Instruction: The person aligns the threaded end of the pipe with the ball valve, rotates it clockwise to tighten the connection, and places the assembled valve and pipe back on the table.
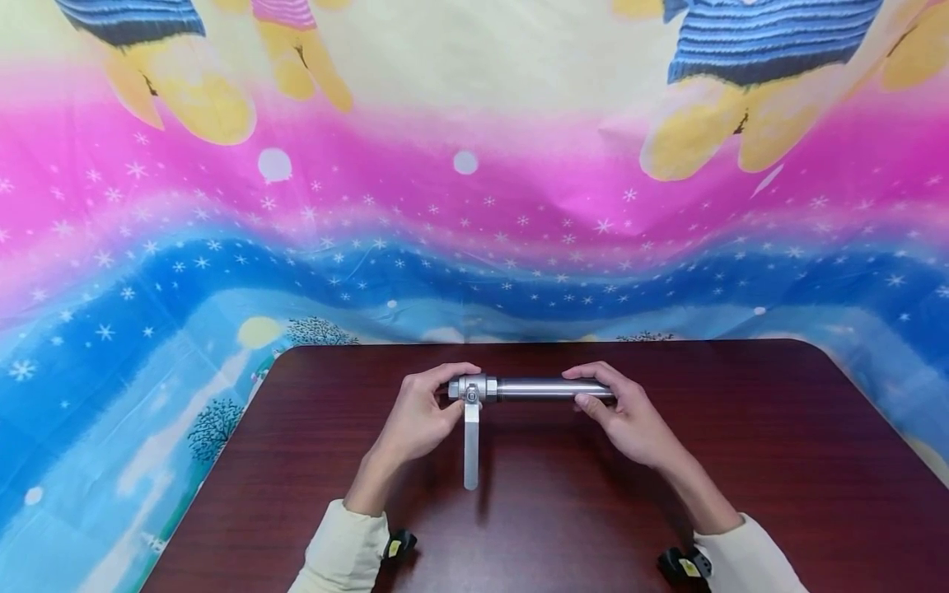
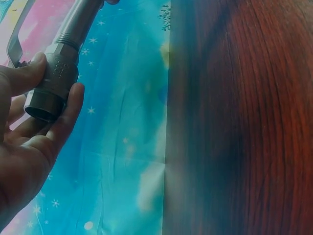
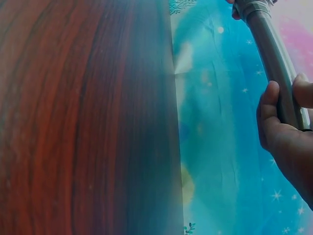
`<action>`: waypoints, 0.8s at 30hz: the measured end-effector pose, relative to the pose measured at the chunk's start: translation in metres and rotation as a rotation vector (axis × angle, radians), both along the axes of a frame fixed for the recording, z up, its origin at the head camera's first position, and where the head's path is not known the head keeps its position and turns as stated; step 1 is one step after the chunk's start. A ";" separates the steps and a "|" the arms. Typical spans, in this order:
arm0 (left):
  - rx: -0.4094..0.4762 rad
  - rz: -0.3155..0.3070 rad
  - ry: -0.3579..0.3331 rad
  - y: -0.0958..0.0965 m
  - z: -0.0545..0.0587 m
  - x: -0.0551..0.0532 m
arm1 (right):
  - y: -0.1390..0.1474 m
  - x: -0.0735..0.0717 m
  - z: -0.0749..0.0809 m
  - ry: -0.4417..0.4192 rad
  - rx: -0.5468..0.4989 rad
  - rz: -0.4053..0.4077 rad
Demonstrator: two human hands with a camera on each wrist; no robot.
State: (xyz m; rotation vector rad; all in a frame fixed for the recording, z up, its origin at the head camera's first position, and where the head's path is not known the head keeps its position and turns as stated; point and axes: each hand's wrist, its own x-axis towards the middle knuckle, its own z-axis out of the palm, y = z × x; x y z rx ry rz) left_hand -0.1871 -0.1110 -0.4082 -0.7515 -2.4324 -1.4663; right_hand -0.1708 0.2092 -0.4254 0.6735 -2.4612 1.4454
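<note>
A steel ball valve (image 1: pixel 472 385) is joined to a straight metal pipe (image 1: pixel 534 389), and the two lie level across the head view, raised over the table. The valve's flat lever handle (image 1: pixel 471 445) points toward the person. My left hand (image 1: pixel 423 416) grips the valve body at its left end, thumb near the handle's root. Its open threaded end (image 2: pixel 45 105) faces the left wrist camera between thumb and fingers. My right hand (image 1: pixel 630 420) holds the pipe's right end between thumb and fingers. Threads (image 2: pixel 68 40) show where the pipe meets the valve.
A dark red wood-grain table (image 1: pixel 563 511) lies below the hands. Behind it hangs a colourful cloth (image 1: pixel 519 214) with snowflakes and cartoon figures, down past the table's rear and side edges. Black wrist devices (image 1: pixel 399 545) sit at both light sleeves (image 1: pixel 344 548).
</note>
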 end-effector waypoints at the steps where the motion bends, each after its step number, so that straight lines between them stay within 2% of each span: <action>1: -0.001 -0.002 0.001 0.000 0.000 0.000 | 0.000 0.000 0.000 -0.008 0.000 0.003; 11: 0.007 -0.007 0.006 0.000 -0.001 0.000 | 0.003 0.000 0.001 -0.096 -0.003 0.035; 17: 0.006 -0.009 0.010 0.000 -0.002 -0.001 | 0.001 0.002 0.000 -0.014 0.026 0.027; 24: 0.020 -0.006 0.004 -0.001 0.000 0.000 | 0.000 0.002 0.000 0.034 -0.012 0.072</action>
